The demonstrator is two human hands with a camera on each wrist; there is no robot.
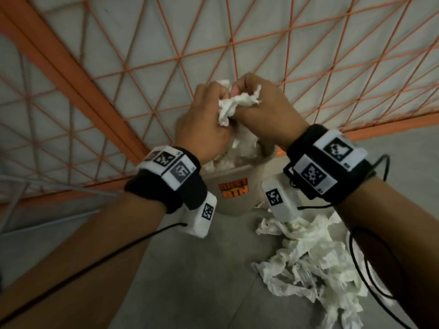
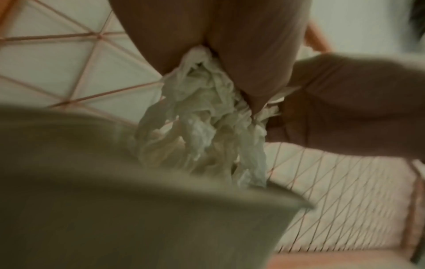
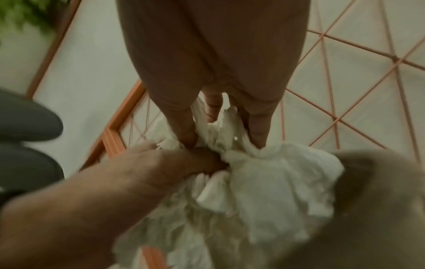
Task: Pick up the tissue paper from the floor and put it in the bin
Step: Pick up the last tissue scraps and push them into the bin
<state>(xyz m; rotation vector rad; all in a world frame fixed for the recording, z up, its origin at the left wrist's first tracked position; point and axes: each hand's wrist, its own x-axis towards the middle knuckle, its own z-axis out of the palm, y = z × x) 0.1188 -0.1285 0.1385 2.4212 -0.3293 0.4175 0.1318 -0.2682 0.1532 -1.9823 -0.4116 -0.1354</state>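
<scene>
Both hands are together above the beige bin, which carries an orange "DUST BIN" label and holds white tissue. My left hand and my right hand each grip the same crumpled white tissue wad. In the left wrist view the tissue wad hangs from my fingers down to the bin rim. In the right wrist view my right fingers pinch the tissue wad while the left hand grips it from the left. A heap of loose tissue lies on the floor right of the bin.
An orange lattice fence on a white wall stands right behind the bin. The grey tiled floor lies in front. Black cables trail from both wrist cameras. Dark shoes and a green plant show in the right wrist view.
</scene>
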